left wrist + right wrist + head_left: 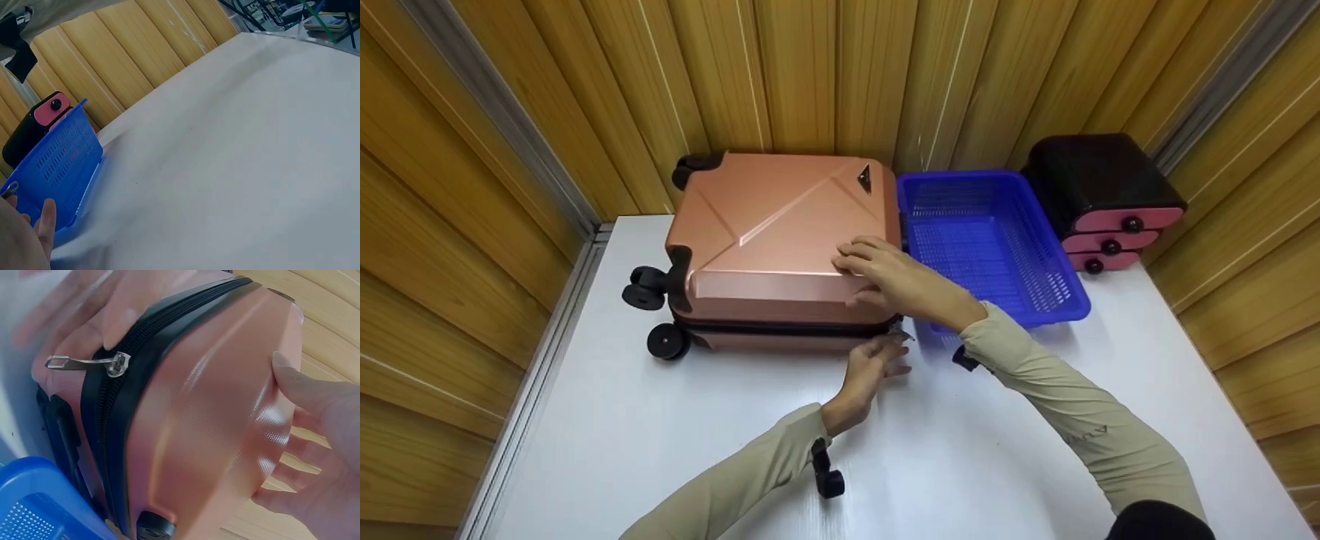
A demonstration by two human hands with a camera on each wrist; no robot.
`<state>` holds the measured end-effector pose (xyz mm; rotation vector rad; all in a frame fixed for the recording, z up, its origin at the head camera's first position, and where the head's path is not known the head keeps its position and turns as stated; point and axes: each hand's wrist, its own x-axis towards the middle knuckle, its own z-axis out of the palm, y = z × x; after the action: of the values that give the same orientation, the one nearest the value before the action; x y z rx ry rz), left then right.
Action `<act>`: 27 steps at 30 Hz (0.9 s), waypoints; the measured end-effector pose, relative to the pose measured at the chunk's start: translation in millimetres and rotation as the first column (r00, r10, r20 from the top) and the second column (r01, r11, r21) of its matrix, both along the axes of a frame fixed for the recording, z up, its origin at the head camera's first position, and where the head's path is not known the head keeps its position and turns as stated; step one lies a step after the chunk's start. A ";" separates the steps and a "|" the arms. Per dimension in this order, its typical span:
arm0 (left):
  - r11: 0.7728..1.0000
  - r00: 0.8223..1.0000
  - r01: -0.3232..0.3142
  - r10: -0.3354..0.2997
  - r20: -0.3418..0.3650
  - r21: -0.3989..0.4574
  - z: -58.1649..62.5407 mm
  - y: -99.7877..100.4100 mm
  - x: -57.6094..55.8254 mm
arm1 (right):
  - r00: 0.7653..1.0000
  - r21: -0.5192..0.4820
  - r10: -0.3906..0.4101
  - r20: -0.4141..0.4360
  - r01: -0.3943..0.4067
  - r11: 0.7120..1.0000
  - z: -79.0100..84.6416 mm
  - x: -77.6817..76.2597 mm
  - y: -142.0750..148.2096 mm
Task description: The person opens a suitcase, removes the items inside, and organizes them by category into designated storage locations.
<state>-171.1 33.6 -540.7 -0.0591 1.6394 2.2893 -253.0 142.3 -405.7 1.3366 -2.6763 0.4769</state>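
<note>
A rose-gold hard-shell suitcase (765,225) lies flat on the white table (660,435), its black wheels to the left. My right hand (877,270) rests flat on the lid near the front right corner, fingers straight; the right wrist view shows these fingers (315,433) spread on the shell (214,422). My left hand (881,364) is at the same corner, low against the black zipper. Its thumb (118,323) lies on the zipper just above the slider. The metal zipper pull (79,361) sticks out free beside the blurred fingers. It also shows at the corner (903,334).
An empty blue plastic basket (1065,300) stands right of the suitcase, close to its side (28,500). A black box with pink drawers (1102,187) sits behind the basket at the back right. Wood-panel walls close in the table on three sides.
</note>
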 end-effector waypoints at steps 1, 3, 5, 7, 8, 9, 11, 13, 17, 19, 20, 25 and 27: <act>1.000 1.000 -0.010 0.010 0.016 0.009 2.2 2.9 -0.3 | 1.000 0.000 -0.005 0.005 0.005 1.000 0.0 0.0 0.5; 0.999 0.999 -0.014 0.012 0.051 0.033 5.8 7.9 -0.7 | 1.000 0.001 -0.014 0.017 0.014 1.000 -0.4 0.1 0.9; 0.999 0.997 -0.002 -0.001 0.083 0.041 7.2 11.1 -1.7 | 0.999 0.001 -0.020 0.027 0.020 1.000 -0.9 0.4 0.9; 0.999 0.992 0.015 -0.019 0.126 0.028 6.8 11.8 -2.7 | 0.999 0.000 -0.027 0.032 0.027 1.000 -1.9 0.7 1.0; 1.000 0.989 0.023 -0.026 0.147 0.022 5.8 11.4 -3.0 | 0.999 -0.002 -0.030 0.034 0.030 1.000 -2.3 1.0 1.3; 0.999 0.985 0.029 -0.032 0.168 0.019 4.1 10.7 -3.2 | 0.999 -0.005 -0.031 0.035 0.031 1.000 -2.8 1.2 1.7; 0.998 0.978 0.036 -0.045 0.206 0.048 -0.8 8.9 -2.2 | 0.998 -0.009 -0.037 0.042 0.037 0.999 -3.5 2.1 2.9; 0.993 0.973 0.025 -0.050 0.225 0.117 -6.4 8.3 0.0 | 0.998 -0.013 -0.043 0.054 0.044 0.999 -3.7 2.8 4.1; 0.971 0.978 -0.008 -0.041 0.203 0.237 -12.5 11.5 5.5 | 0.996 -0.023 -0.051 0.071 0.052 0.998 -2.3 2.7 4.2; 0.972 0.983 -0.033 -0.011 0.181 0.234 -11.8 13.7 7.3 | 0.996 -0.020 -0.050 0.071 0.052 0.998 -1.4 2.2 3.1; 0.974 0.985 -0.049 0.011 0.170 0.221 -10.8 14.5 7.8 | 0.996 -0.017 -0.051 0.070 0.052 0.998 -1.4 2.0 2.6; 0.987 0.983 -0.152 0.146 0.110 0.051 -5.1 14.9 12.4 | 0.997 -0.022 -0.048 0.062 0.049 0.999 -4.3 2.6 2.6; 0.982 0.982 -0.181 0.184 0.047 -0.054 -3.8 13.0 17.2 | 0.997 -0.033 -0.041 0.058 0.043 0.999 -5.6 3.0 3.7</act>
<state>-153.9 46.6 -544.5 -0.2893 1.7290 2.3575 -250.0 146.0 -411.3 1.2738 -2.7232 0.5624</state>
